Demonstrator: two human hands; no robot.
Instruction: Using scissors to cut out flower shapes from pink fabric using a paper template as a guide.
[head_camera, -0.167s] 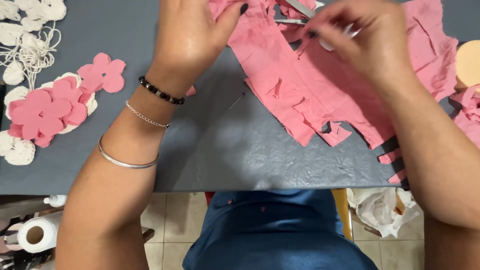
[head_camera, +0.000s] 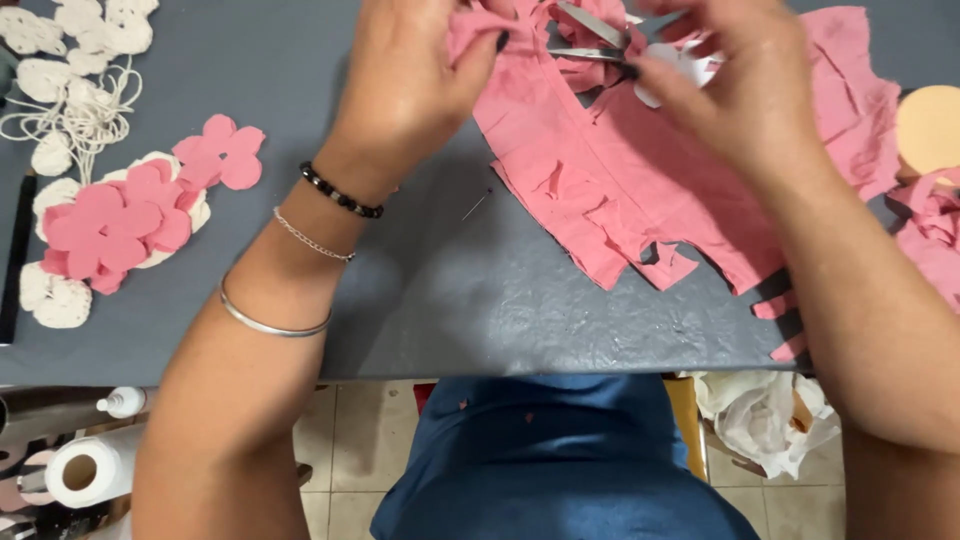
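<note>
At about twelve o'clock on the grey table (head_camera: 470, 310), a sheet of pink cloth (head_camera: 640, 190) is being cut with scissors (head_camera: 595, 38). The left hand (head_camera: 410, 85) is closed in a pinch: the thumb and fingers are pressed together on the cloth's upper left edge, which is lifted slightly off the table. The right hand (head_camera: 745, 95) is curled around the scissors' handles, which are hidden beneath it; the blades are seen only a little apart, pointing toward ten o'clock. A white pattern piece (head_camera: 680, 70) appears to be held under the right fingers against the cloth, though how firmly cannot be told.

The cut is best made with the cloth kept taut between the two hands, so that the blades are fed by turning the cloth rather than the scissors. The pattern should be held flat against the cloth, or the outline will wander. Short bites near the blades' pivot are advised on tight curves.

The lower edge of the cloth, toward five o'clock, is already notched by cut-outs. At nine o'clock a pile of pink flowers (head_camera: 110, 225) lies on white flowers (head_camera: 55, 300), with white cord (head_camera: 85, 115) toward ten o'clock. A pin (head_camera: 477, 205) lies bare on the table near the left wrist and should be minded.
</note>
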